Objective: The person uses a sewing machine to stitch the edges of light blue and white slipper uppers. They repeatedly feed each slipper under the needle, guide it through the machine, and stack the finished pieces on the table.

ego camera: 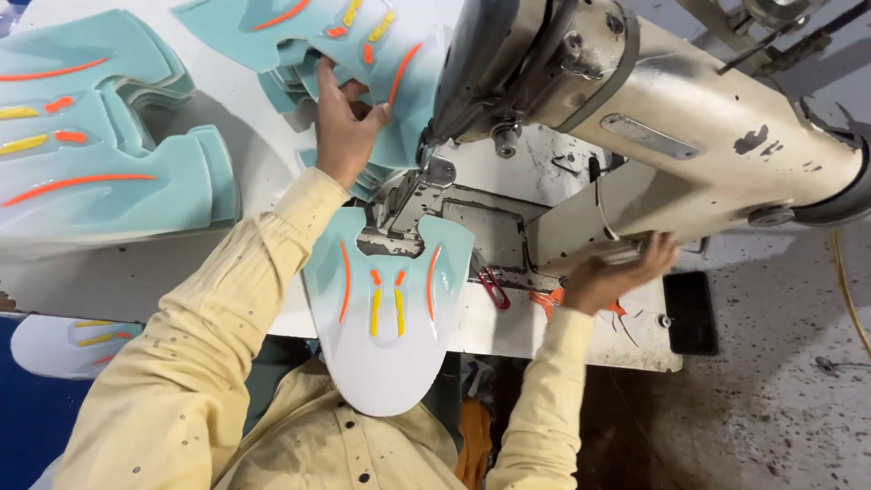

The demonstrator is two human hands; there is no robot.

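Hands split: left hand (340, 127) grips a teal shoe-upper piece (363, 45) behind the sewing machine (653, 118); right hand (617, 272) lies open under its arm. Another piece (386, 308) overhangs the surface (535, 336) and may slide off.

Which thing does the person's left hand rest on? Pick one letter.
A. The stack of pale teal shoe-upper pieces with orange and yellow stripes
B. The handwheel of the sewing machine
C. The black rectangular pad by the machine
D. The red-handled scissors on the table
A: the left hand lies with its fingers on the stack of pale teal shoe-upper pieces, at the far side of the white table.
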